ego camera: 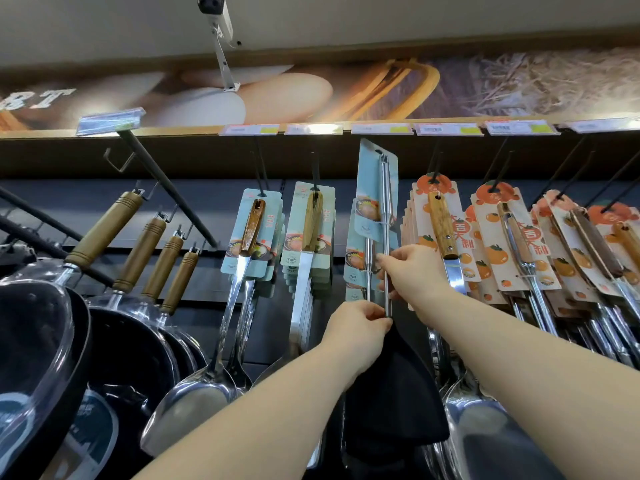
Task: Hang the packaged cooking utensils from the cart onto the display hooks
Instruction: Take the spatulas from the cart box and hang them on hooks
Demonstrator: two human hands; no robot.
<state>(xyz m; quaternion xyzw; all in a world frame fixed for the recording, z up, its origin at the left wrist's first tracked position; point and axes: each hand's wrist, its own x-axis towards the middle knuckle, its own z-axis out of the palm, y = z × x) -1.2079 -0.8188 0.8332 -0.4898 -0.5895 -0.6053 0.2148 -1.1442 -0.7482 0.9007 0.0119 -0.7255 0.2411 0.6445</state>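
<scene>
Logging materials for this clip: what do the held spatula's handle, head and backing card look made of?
Handle: polished metal, likely stainless steel; thin rods with mirror-like glints. Head: matte black, no shine, perhaps silicone or nylon. Backing card: pale blue printed cardboard, flat, slightly glossy.

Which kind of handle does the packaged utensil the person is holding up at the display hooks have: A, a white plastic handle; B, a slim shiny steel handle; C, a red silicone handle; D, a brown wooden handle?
B: the left hand and right hand hold the slim shiny steel handle of the black-headed spatula on its pale blue card.
</scene>
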